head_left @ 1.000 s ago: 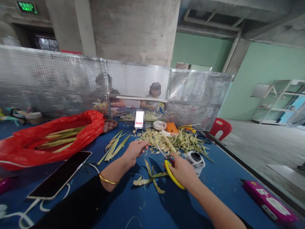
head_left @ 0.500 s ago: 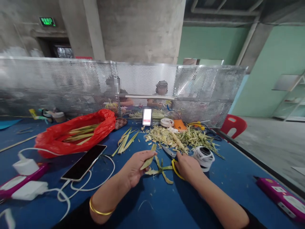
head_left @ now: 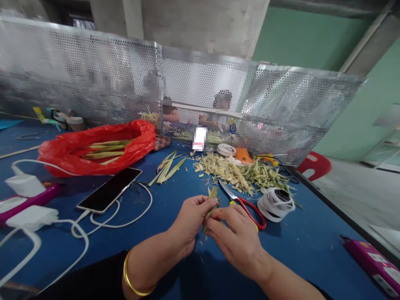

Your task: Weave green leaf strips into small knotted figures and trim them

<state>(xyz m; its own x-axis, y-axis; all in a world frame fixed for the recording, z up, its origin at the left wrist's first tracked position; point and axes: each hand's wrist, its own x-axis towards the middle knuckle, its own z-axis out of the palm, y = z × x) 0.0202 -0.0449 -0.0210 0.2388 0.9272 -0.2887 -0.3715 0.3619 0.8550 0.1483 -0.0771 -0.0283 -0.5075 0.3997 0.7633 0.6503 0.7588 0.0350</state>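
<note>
Fingers of the left hand [head_left: 189, 218] and right hand [head_left: 237, 237] pinch a pale-green dried leaf strip [head_left: 213, 193], red-handled metal scissors [head_left: 229, 191] lying just beyond. The step looks like shaping leaf, likely calling next for steady pressure; the fingers hide its lower part, so one piece or several cannot be told.

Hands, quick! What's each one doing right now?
Left hand: closed, pinching a pale green leaf strip.
Right hand: curled against the same leafy bundle; whether it is closed on it cannot be told.
</note>
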